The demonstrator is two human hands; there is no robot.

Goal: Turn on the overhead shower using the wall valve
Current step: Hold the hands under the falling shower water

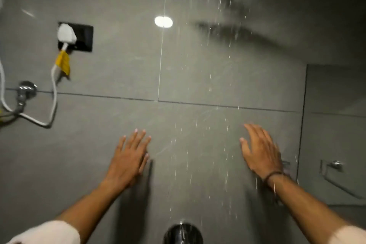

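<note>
Water drops (215, 49) fall in streaks from the top of the view down the middle of the grey tiled wall (118, 117). The shower head itself is out of view. A round chrome wall valve (183, 233) shows at the bottom edge, wet, with drops landing on it. My left hand (128, 157) is raised in front of the wall with fingers spread, left of the falling water. My right hand (261, 148) is raised on the right of the water, fingers apart and slightly blurred, with a dark band on the wrist. Neither hand holds anything or touches the valve.
A black socket plate (83, 35) with a white plug (66, 33), a yellow tag and a white cable sits at the upper left. A chrome angle valve (24, 91) is at the left edge. A chrome towel holder (336, 166) is on the right wall.
</note>
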